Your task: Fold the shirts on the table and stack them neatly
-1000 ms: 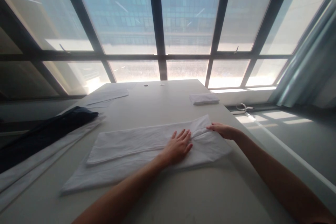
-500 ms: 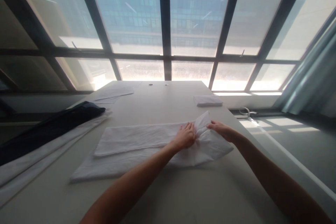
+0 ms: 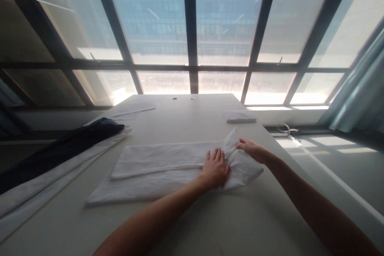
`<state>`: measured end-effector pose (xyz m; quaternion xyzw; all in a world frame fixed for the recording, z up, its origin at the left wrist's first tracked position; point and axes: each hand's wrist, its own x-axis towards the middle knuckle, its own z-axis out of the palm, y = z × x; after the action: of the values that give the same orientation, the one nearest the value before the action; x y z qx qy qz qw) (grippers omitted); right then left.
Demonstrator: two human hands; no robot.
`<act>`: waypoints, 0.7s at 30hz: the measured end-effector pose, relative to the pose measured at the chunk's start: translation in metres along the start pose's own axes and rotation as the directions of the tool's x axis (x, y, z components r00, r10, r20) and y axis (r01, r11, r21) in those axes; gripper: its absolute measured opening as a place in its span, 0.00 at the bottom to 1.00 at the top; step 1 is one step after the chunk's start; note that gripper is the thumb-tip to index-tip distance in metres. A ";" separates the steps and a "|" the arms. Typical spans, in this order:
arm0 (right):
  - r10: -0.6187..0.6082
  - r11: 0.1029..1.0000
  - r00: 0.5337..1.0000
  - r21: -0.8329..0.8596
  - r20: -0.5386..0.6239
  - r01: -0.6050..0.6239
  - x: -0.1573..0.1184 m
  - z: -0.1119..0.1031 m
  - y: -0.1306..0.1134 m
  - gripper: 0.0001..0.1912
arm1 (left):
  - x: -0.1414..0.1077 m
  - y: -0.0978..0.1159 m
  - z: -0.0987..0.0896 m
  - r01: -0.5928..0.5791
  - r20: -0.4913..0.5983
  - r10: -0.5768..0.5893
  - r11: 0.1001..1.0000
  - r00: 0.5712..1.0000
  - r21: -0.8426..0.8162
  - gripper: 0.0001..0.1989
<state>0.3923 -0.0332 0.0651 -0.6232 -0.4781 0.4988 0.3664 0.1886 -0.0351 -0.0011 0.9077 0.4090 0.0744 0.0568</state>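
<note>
A white cloth (image 3: 162, 160) lies folded lengthwise on the white table (image 3: 186, 124), its upper layer covering the far part of a wider lower layer. Pressed on its right part is my left hand (image 3: 215, 168), flat with the fingers spread. My right hand (image 3: 250, 149) pinches the cloth near its far right corner, where the fabric is lifted and creased. A pointed flap stands up between the two hands. The right thumb is hidden from view.
At the left edge lie a dark garment (image 3: 66, 144) and long white fabric (image 3: 60, 180). Thin white sheets (image 3: 132, 109) rest at the back left, and a small folded white cloth (image 3: 239, 116) at the back right. Windows stand beyond the table.
My left hand has moved toward me across the cloth and its fingers have spread. My right hand still pinches the cloth, whose right end is drawn in slightly. The view has shifted a little.
</note>
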 end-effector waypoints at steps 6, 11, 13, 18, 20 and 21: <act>0.019 1.000 1.000 -0.002 0.022 -0.019 0.000 0.000 0.001 0.11 | -0.035 0.012 0.006 -0.105 0.005 0.105 0.994 0.994 -0.008 0.37; 0.024 1.000 1.000 -0.017 0.013 -0.024 0.000 0.000 0.002 0.11 | -0.052 0.020 0.013 -0.136 -0.023 0.135 0.990 0.991 -0.044 0.38; 0.015 0.999 1.000 -0.030 0.005 -0.015 -0.001 0.001 0.002 0.11 | -0.048 0.018 0.003 -0.131 -0.007 0.131 0.985 0.991 -0.113 0.37; -0.029 0.999 1.000 -0.039 0.012 0.030 -0.003 0.002 -0.004 0.13 | -0.013 -0.013 -0.039 0.019 -0.068 -0.069 0.829 0.995 -0.559 0.27; -0.038 0.998 0.999 -0.054 0.009 0.039 -0.004 0.007 -0.013 0.15 | 0.000 -0.030 -0.047 0.112 -0.006 -0.190 0.601 0.982 -0.792 0.26; -0.035 0.997 0.999 -0.068 0.005 0.035 -0.006 0.012 -0.019 0.15 | 0.003 -0.038 -0.048 0.146 0.050 -0.221 0.444 0.974 -0.884 0.27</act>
<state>0.3760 -0.0338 0.0814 -0.6259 -0.5061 0.4770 0.3529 0.1543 -0.0055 0.0404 0.6945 0.4092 0.3008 0.5097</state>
